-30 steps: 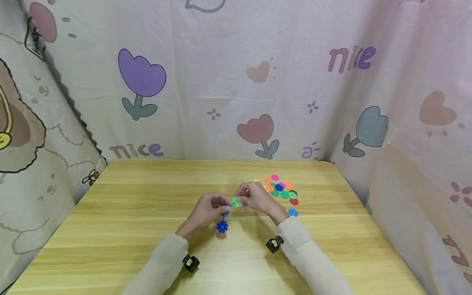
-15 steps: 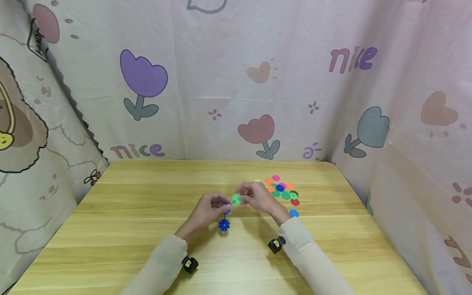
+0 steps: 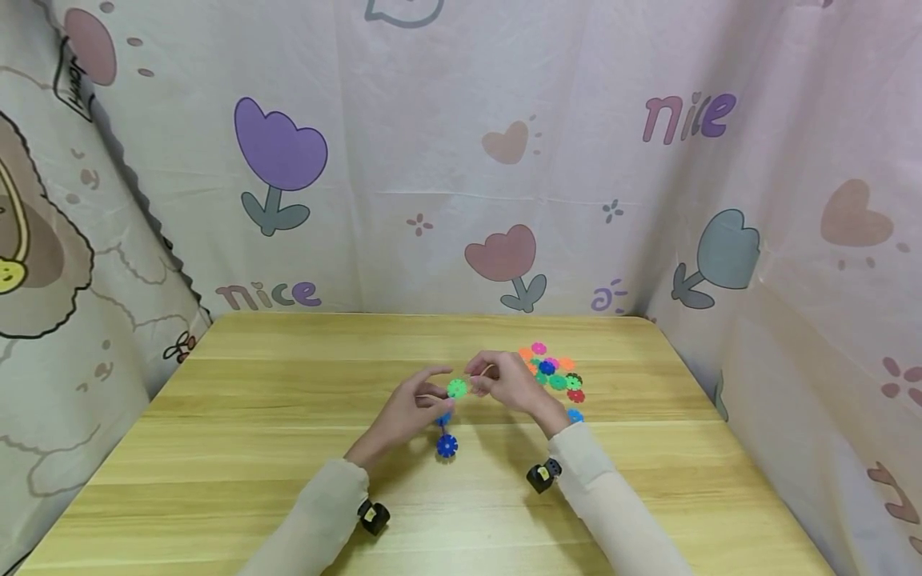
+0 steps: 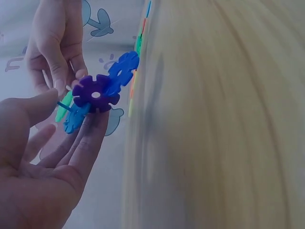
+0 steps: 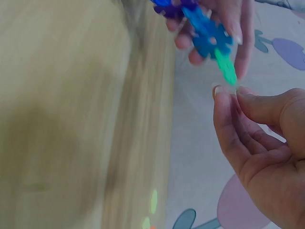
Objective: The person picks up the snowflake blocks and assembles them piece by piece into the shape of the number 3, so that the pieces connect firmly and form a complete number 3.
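Note:
Linked snowflake discs hang from my left hand (image 3: pixel 410 408). In the left wrist view, the chain has a dark blue disc (image 4: pixel 125 71), a purple disc (image 4: pixel 95 94), a light blue disc (image 4: pixel 75 118) and a bright green disc (image 4: pixel 64 106). My left thumb and fingers pinch the chain at the light blue disc. In the head view, the green disc (image 3: pixel 457 389) faces up above that hand, and the dark blue one (image 3: pixel 447 446) dangles lowest. My right hand (image 3: pixel 510 382) is just right of the green disc, its fingertips bent close to the edge with a slight gap.
Loose snowflake discs in several colours lie behind and right of my right hand, among them a red disc (image 3: pixel 575 396), a pink disc (image 3: pixel 539 348) and a light blue disc (image 3: pixel 575 415). The wooden table (image 3: pixel 288 360) ends at a patterned curtain (image 3: pixel 403 256).
My right fingers have come off the green disc, which has turned to face the camera. My left forefinger has straightened, and the dangling dark blue disc has shifted slightly right.

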`<state>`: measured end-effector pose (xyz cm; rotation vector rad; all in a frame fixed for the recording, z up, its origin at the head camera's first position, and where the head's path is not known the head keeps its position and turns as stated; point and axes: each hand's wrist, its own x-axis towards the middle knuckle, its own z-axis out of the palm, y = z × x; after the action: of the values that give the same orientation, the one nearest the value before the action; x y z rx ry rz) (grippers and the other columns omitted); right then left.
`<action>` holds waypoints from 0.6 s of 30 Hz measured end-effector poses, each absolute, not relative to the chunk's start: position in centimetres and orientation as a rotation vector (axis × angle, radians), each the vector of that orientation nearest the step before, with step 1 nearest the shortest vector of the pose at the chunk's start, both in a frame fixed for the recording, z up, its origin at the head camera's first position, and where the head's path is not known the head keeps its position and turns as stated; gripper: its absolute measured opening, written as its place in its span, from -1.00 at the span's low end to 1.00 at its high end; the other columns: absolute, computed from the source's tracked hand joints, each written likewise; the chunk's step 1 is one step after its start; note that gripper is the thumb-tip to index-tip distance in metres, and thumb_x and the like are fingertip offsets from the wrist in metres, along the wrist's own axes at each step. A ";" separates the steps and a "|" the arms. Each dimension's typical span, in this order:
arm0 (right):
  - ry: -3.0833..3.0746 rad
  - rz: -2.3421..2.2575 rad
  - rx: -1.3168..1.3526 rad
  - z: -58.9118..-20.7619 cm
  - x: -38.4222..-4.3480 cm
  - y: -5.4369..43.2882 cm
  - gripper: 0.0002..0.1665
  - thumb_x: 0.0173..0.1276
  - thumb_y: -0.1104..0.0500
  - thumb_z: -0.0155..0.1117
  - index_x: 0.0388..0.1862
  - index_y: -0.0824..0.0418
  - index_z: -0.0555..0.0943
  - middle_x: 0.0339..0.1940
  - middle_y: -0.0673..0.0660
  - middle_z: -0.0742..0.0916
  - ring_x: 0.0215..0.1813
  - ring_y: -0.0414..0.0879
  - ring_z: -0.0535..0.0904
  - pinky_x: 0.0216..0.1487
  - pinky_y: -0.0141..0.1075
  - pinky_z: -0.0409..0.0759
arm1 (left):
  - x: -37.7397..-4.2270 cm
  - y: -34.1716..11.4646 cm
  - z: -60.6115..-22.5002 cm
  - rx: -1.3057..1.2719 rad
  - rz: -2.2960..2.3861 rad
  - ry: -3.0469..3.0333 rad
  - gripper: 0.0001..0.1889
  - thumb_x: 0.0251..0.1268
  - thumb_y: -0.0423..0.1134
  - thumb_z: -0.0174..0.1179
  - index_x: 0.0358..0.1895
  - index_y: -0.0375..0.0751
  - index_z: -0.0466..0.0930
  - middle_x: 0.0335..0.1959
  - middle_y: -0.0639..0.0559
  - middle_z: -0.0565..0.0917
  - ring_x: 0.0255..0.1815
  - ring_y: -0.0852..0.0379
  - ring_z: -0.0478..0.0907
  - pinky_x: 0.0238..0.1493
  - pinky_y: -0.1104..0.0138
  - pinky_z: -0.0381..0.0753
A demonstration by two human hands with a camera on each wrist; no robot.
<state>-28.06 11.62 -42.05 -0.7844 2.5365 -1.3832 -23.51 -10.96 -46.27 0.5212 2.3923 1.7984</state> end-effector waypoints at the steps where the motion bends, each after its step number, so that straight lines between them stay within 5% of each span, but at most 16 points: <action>1: 2.558 -1.377 -0.777 -41.9 -28.2 11.9 -0.84 0.48 0.41 0.24 -0.04 0.33 0.69 -0.16 0.30 0.75 -0.17 0.26 0.77 -0.07 0.13 0.77 | -23.5 -11.0 -46.3 0.512 1.797 2.394 -0.42 0.46 -0.23 0.30 0.48 -0.07 0.38 0.08 -0.26 0.72 0.01 -0.06 0.76 0.12 0.11 0.75; 10: 2.816 -1.179 -0.684 -41.5 -30.1 16.0 -0.87 0.44 0.38 0.31 -0.09 0.34 0.71 -0.16 0.28 0.80 -0.15 0.17 0.76 -0.27 -0.32 0.74 | -23.4 -11.7 -46.4 0.530 1.748 2.399 -0.51 0.50 -0.21 0.26 0.43 -0.14 0.48 0.11 -0.24 0.68 0.00 0.02 0.71 0.00 0.27 0.76; 18: 2.947 -0.955 -0.653 -42.2 -32.5 19.3 -0.89 0.41 0.38 0.33 -0.12 0.37 0.72 -0.18 0.24 0.80 -0.14 0.04 0.72 -0.01 -0.10 0.73 | -23.2 -12.0 -46.4 0.504 1.739 2.403 -0.52 0.50 -0.19 0.26 0.42 -0.11 0.49 0.08 -0.24 0.68 -0.07 0.04 0.73 -0.04 0.25 0.77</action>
<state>-32.50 19.35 -42.17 -0.6531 2.9468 -0.9553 -23.23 -12.04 -46.44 0.5042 2.4026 1.7385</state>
